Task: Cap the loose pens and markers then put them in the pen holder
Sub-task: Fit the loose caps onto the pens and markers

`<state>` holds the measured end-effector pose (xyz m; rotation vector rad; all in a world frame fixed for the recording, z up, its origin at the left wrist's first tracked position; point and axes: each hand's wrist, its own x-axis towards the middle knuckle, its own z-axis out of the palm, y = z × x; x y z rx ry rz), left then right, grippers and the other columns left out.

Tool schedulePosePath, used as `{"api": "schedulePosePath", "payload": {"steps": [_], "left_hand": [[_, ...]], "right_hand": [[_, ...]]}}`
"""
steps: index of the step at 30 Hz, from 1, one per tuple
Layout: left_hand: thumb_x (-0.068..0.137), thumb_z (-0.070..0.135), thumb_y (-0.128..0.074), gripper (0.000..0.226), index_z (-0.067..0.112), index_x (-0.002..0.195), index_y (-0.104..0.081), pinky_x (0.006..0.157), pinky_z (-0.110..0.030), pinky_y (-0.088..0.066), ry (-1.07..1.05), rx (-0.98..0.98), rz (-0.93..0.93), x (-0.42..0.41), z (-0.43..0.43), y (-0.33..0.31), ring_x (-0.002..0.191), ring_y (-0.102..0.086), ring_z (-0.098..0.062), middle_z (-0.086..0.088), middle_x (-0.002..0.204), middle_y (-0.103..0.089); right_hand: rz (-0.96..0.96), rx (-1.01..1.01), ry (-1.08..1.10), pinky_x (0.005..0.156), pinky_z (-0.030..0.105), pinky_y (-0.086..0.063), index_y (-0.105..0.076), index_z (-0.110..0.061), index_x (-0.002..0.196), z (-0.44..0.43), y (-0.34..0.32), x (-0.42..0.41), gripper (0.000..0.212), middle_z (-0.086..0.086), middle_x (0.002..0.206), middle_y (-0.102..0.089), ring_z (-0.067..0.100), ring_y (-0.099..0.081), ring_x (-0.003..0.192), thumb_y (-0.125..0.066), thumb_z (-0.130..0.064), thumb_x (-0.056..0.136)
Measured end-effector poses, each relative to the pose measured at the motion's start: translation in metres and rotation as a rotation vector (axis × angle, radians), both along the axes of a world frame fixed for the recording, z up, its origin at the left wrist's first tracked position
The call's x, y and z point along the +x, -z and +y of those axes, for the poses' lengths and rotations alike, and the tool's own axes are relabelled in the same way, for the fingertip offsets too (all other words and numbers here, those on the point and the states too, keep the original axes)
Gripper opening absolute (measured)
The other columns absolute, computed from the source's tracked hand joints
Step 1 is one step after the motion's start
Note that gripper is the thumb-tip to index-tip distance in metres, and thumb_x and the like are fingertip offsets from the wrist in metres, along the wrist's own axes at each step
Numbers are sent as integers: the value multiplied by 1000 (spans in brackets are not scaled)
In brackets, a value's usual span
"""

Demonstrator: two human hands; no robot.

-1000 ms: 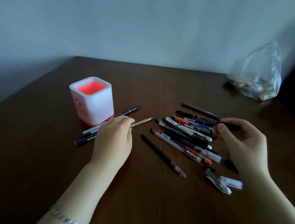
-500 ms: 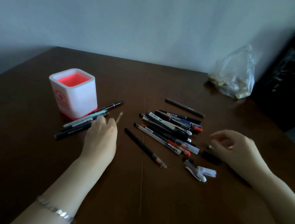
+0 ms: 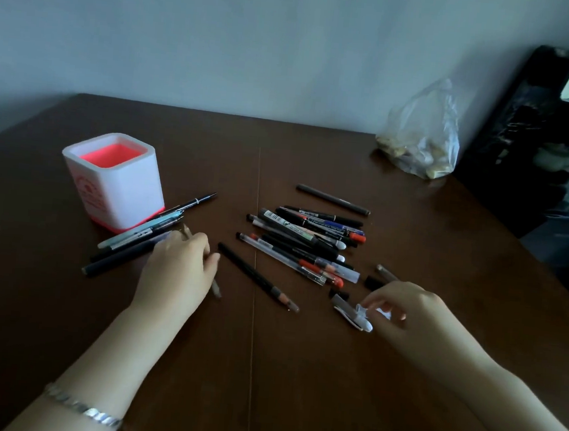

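The white pen holder (image 3: 130,195) with a red inside stands at the left of the brown table (image 3: 263,368). A few pens (image 3: 144,234) lie against its base. A pile of pens and markers (image 3: 308,241) lies in the middle, with a black pencil (image 3: 257,276) in front of it. My left hand (image 3: 178,271) is closed around a thin metallic pen (image 3: 216,290) beside the pencil. My right hand (image 3: 405,312) pinches a small clear cap (image 3: 383,314) next to a longer clear cap (image 3: 350,310).
Two black caps (image 3: 373,282) (image 3: 338,294) lie near my right fingers. A grey pen (image 3: 332,199) lies apart behind the pile. A plastic bag (image 3: 420,141) sits at the table's far right, with dark furniture (image 3: 530,140) beyond the right edge.
My right hand left the far side of the pile and came down to the clear caps. My left hand drew back toward me with the thin pen. The view swung to the right.
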<state>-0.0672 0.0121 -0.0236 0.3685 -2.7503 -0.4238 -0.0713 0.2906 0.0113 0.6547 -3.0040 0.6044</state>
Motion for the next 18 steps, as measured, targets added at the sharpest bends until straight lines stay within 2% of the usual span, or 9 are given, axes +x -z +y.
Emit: {"api": "schedulePosePath", "payload": {"steps": [3, 6, 9, 12, 14, 16, 18], "left_hand": [[87, 19, -57, 10, 12, 94, -55, 59, -26, -38, -54, 18, 1, 0, -1, -5, 76, -53, -17, -8, 88, -61], [87, 17, -57, 18, 8, 101, -51, 56, -28, -39, -113, -8, -69, 2, 1, -9, 77, -60, -24, -12, 88, -64], [88, 15, -54, 19, 3, 103, -51, 57, -30, -39, -132, 19, -61, 3, 7, -14, 72, -54, -24, -14, 89, -59], [90, 9, -49, 19, 3, 107, -56, 61, -27, -37, -17, 147, 96, 8, 16, -18, 67, -47, -18, -14, 100, -48], [91, 9, -47, 22, 6, 109, -57, 59, -18, -36, 124, 216, 181, 12, 24, -22, 61, -46, -10, -11, 105, -47], [93, 18, -45, 19, 13, 109, -53, 53, -12, -34, 230, 316, 175, 15, 30, -23, 65, -49, -6, -2, 100, -49], [95, 28, -39, 15, 23, 107, -46, 55, -9, -36, 283, 461, 81, 15, 34, -22, 74, -52, -2, 6, 91, -53]], "right_hand": [[7, 5, 8, 68, 7, -40, -63, -31, 97, 0, 1, 1, 16, -25, 81, -48, -11, -45, 74, -53, -21, 88], [2, -2, 27, 69, 12, -43, -62, -32, 98, 4, 4, 3, 16, -20, 88, -53, -7, -48, 80, -55, -22, 87], [-8, -9, 46, 69, 10, -42, -60, -33, 104, 4, 9, 7, 18, -20, 92, -50, -5, -48, 83, -56, -35, 86], [3, 10, 66, 77, 9, -39, -56, -36, 115, 0, 17, 10, 31, -19, 103, -46, -4, -44, 95, -55, -43, 85], [26, 1, 77, 82, 12, -39, -55, -37, 118, -5, 23, 11, 33, -15, 110, -48, -1, -44, 102, -54, -43, 85], [70, -18, 91, 81, 14, -41, -58, -35, 115, -9, 28, 9, 31, -12, 110, -50, 3, -45, 103, -55, -42, 86], [99, -39, 123, 78, 13, -38, -61, -31, 111, -12, 31, 7, 27, -11, 107, -50, 3, -45, 101, -57, -39, 85]]}}
